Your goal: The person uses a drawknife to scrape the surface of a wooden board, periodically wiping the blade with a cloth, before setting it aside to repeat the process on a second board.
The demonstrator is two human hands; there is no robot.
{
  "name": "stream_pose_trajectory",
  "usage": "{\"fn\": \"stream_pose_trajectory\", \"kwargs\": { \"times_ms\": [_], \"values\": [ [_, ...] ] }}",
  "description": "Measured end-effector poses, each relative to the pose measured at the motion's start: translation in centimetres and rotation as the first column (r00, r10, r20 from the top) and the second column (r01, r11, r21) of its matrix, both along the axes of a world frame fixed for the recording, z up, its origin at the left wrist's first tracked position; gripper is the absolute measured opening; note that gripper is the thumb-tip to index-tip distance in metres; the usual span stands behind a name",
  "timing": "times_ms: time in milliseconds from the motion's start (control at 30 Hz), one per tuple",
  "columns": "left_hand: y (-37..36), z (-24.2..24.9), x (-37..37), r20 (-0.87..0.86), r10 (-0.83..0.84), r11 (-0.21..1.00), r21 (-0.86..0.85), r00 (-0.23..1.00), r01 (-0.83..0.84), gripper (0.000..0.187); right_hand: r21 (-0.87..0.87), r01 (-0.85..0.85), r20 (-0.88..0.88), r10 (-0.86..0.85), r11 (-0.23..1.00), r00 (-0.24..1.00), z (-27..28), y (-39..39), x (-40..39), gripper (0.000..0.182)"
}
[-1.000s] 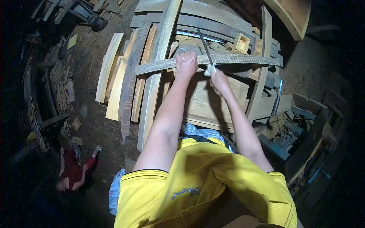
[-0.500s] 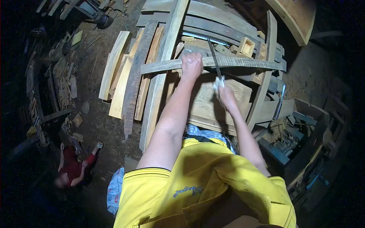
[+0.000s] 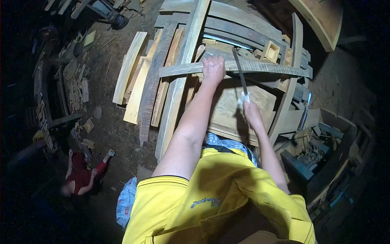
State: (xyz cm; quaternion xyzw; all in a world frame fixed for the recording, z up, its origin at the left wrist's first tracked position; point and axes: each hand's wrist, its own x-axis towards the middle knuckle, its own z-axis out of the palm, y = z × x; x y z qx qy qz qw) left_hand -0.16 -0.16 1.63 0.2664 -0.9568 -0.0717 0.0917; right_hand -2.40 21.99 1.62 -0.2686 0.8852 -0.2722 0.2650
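Note:
A long, slightly curved wooden strip (image 3: 270, 68) with many crosswise marks lies from left to right across other boards. My left hand (image 3: 214, 70) is closed over it, left of its middle, knuckles up. In my right hand (image 3: 252, 113) is a long, narrow, dark blade-like tool (image 3: 241, 73) with white wrapping at its grip. The tool crosses the strip just right of my left hand, its tip pointing away from me. Under the strip, nearer my body, sits a flat wooden panel (image 3: 243, 106).
Several planks (image 3: 152, 77) lie to the left, one long beam (image 3: 185, 73) among them. A small wooden box (image 3: 271, 51) sits beyond the strip. At right is a motor-like machine (image 3: 306, 158) in a wooden frame. A person in red (image 3: 81, 177) is on the ground at lower left.
My right hand has drawn the blade-like tool a little toward my body across the strip. My left hand keeps its hold. The whole view has shifted slightly.

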Motion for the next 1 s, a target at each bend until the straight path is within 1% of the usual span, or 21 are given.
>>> {"fn": "stream_pose_trajectory", "kwargs": {
  "times_ms": [33,67,100,133,200,267,333,400,467,500,567,600,667,733,800,867,900,967,1000],
  "values": [
    [0.0,-0.1,0.0,-0.010,0.001,1.000,-0.012,1.000,-0.001,0.013,0.018,0.062,0.143,-0.064,0.998,0.988,1.8,0.7,0.8,0.040],
    [0.2,-0.3,0.2,-0.018,-0.006,1.000,-0.024,1.000,0.006,0.014,0.047,0.130,0.283,-0.138,0.990,0.949,2.7,1.2,1.5,0.040],
    [0.2,-0.4,0.3,-0.017,-0.011,1.000,-0.025,1.000,0.010,0.014,0.008,0.137,0.313,-0.133,0.991,0.940,2.5,0.6,1.0,0.038],
    [0.1,-0.6,0.2,-0.014,-0.007,0.999,-0.031,1.000,0.007,0.016,0.002,0.142,0.308,-0.135,0.990,0.942,1.7,-0.6,-0.1,0.038],
    [0.0,-0.5,-0.3,-0.016,-0.006,0.999,-0.043,1.000,0.006,0.017,-0.035,0.024,0.155,-0.018,0.999,0.988,-0.4,-3.8,-2.9,0.035],
    [0.0,-0.5,-0.1,0.027,-0.008,1.000,0.003,1.000,0.008,0.020,-0.033,0.021,0.170,-0.015,0.999,0.985,-0.3,-6.5,-4.4,0.035],
    [0.1,-0.3,0.1,0.036,-0.012,1.000,0.017,0.999,0.012,0.020,-0.042,0.028,0.160,-0.021,0.999,0.987,0.5,-5.9,-3.7,0.036],
    [0.0,0.0,-0.2,0.032,0.002,0.999,0.033,0.999,-0.003,0.020,0.043,0.030,0.147,-0.036,0.999,0.988,2.0,-3.2,-1.7,0.037],
    [0.2,0.1,0.1,0.012,0.002,1.000,0.013,1.000,-0.002,0.021,0.142,0.113,0.254,-0.147,0.983,0.956,2.7,-0.5,0.3,0.036],
    [0.2,0.0,0.0,0.059,0.009,1.000,0.028,0.998,-0.010,0.020,0.144,0.099,0.261,-0.134,0.985,0.956,3.0,-0.2,0.7,0.036],
    [0.2,-0.1,0.0,0.057,0.018,0.998,0.056,0.998,-0.021,0.019,0.134,0.112,0.263,-0.144,0.985,0.954,3.7,-0.1,0.9,0.035],
    [0.1,0.1,-0.1,0.046,0.017,0.996,0.084,0.999,-0.021,0.019,0.128,0.111,0.260,-0.141,0.986,0.955,2.9,-0.8,0.3,0.035],
    [0.1,0.5,-0.1,0.014,0.021,0.997,0.070,1.000,-0.022,0.017,-0.125,0.020,0.030,-0.016,0.992,0.999,0.4,-3.6,-2.0,0.041],
    [0.1,0.2,0.0,-0.005,-0.001,0.995,0.101,1.000,0.002,0.016,0.013,-0.001,0.122,-0.001,1.000,0.992,0.1,-6.0,-4.2,0.042],
    [0.0,0.1,0.1,0.006,-0.005,0.996,0.088,1.000,0.004,0.016,-0.025,0.009,0.126,-0.006,1.000,0.992,1.0,-5.7,-3.7,0.043],
    [0.1,0.1,-0.1,0.009,0.001,0.997,0.080,1.000,-0.001,0.016,0.138,0.055,0.154,-0.076,0.989,0.985,2.4,-3.5,-1.7,0.039],
    [0.1,0.0,-0.2,0.011,0.014,0.997,0.080,1.000,-0.014,0.016,0.137,0.048,0.154,-0.070,0.989,0.986,2.5,-2.2,-0.8,0.039],
    [0.2,-0.1,0.1,0.020,0.032,0.996,0.084,0.999,-0.034,0.017,0.164,0.082,0.198,-0.114,0.983,0.973,2.2,0.2,0.5,0.039],
    [0.2,-0.2,0.1,0.033,0.030,0.997,0.077,0.999,-0.032,0.017,0.165,0.081,0.201,-0.114,0.983,0.973,2.4,-0.1,0.5,0.039]
  ]
}}
